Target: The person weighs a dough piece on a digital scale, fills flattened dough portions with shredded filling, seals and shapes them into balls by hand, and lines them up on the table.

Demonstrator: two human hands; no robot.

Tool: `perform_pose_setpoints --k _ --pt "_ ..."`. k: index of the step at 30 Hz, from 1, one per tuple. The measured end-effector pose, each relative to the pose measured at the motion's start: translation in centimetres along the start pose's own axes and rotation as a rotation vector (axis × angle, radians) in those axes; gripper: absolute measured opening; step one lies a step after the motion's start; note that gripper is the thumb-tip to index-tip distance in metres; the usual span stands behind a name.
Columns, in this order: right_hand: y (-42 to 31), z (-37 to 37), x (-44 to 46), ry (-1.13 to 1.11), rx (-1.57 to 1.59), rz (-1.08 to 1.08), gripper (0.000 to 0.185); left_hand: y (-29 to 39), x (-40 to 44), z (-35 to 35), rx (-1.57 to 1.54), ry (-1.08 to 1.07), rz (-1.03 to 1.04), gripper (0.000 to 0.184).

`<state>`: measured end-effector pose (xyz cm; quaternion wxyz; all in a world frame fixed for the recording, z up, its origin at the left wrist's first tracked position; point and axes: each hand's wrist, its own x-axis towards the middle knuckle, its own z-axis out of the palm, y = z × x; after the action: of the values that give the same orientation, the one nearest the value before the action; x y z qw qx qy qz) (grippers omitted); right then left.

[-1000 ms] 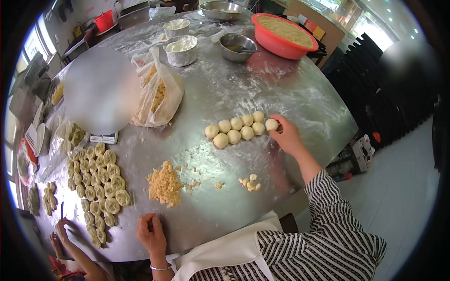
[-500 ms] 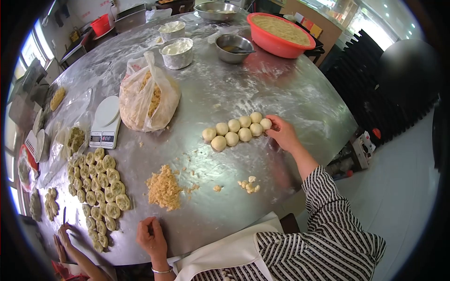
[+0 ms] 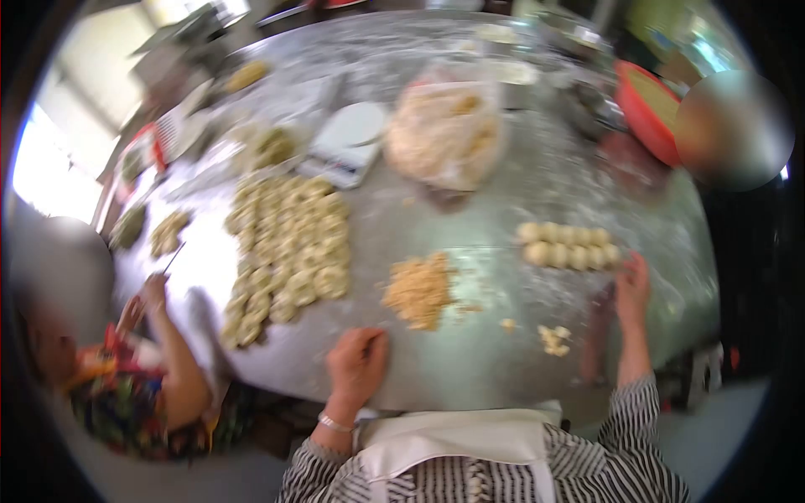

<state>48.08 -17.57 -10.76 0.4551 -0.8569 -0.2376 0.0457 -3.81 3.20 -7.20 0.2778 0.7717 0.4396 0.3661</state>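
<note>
The right hand is at the right end of the dough balls, which stand packed in two rows on the right part of the worktop. Its fingers are partly bent toward the last ball of the near row; blur hides whether they grip it, only touch it or are just beside it. The left hand is loosely curled into a fist at the near edge, with nothing seen in it.

The step in hand looks like placing or straightening the balls, one hand working and the other idle. From this position, a clean release calls for opening the fingers to the right, away from the row, since the balls sit so close that a sideways nudge could push them out of line.

Between the two hands, the crumbly heap lies just beyond the left hand, and a small cluster of pale scraps lies on the near side of the dough balls. Farther left is a dense block of flattened rounds, with a white scale beyond it and a filled plastic bag to the scale's right. At the far left, a co-worker's hand is at a thin dark tool.
</note>
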Motion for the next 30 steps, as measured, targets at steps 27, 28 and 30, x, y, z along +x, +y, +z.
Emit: perform_pose_setpoints --k 27,28,30 --pt "-17.2 10.8 -20.9 -0.688 -0.028 -0.781 0.028 -0.2 -0.4 -0.7 -0.121 0.003 0.013 0.01" --pt "-17.0 11.0 -21.0 -0.692 -0.029 -0.784 0.027 -0.1 -0.4 -0.7 -0.121 0.003 0.007 0.01" --pt "-16.7 11.4 -21.1 -0.667 -0.026 -0.745 0.026 -0.1 -0.3 -0.7 -0.123 -0.003 -0.003 0.011"
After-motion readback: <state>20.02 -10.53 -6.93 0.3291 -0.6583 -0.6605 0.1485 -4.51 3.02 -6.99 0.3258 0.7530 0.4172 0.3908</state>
